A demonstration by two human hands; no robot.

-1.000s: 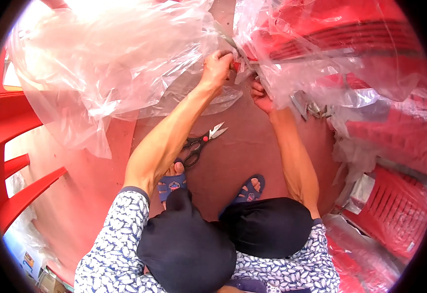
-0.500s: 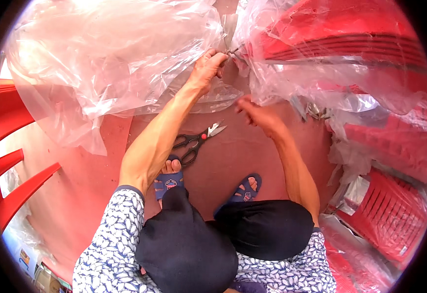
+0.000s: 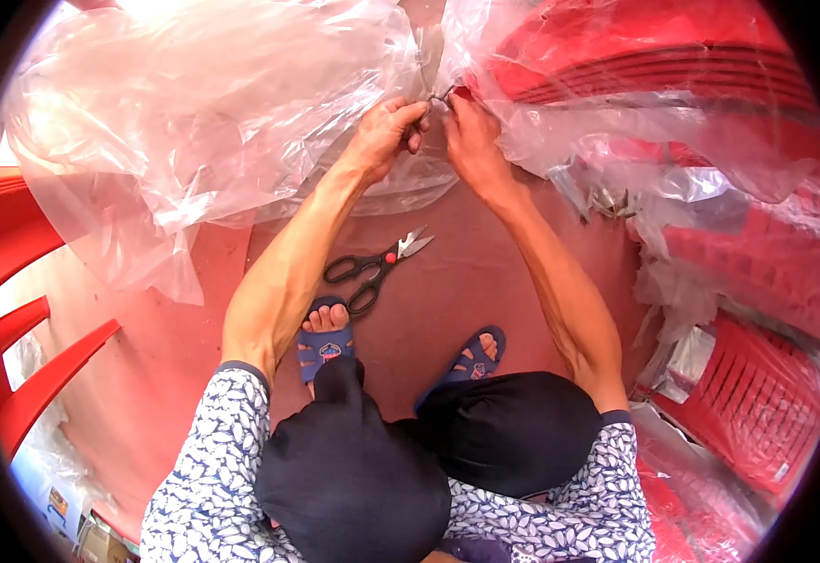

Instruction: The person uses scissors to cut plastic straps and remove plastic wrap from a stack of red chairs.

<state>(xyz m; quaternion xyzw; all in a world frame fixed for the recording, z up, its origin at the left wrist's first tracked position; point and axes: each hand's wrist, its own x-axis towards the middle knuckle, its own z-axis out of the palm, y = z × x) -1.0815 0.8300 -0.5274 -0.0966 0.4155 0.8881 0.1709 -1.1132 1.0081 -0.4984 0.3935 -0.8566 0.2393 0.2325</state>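
My left hand [image 3: 393, 133] is closed, its thumb and forefinger pinching one end of a thin dark cord [image 3: 442, 96]. Opposite it, my right hand [image 3: 474, 141] is closed too, with its fingertips at the cord's other end. The cord sits in the gap between a large clear plastic sheet [image 3: 213, 103] on the left and plastic wrapping on the right. Under that wrapping lies a stack of red plastic chairs [image 3: 654, 70]. What the fingertips press on is partly hidden.
Black-handled scissors [image 3: 377, 270] lie partly open on the red floor [image 3: 429, 319], beside my left sandal [image 3: 325, 347]. A red chair [image 3: 15, 235] stands at the left. More plastic-wrapped red pieces [image 3: 752, 394] are at the right, with loose plastic around them.
My right hand has moved up and forward from below the wrapping to the cord and closed on it. My left hand stays at the cord, having shifted slightly left.
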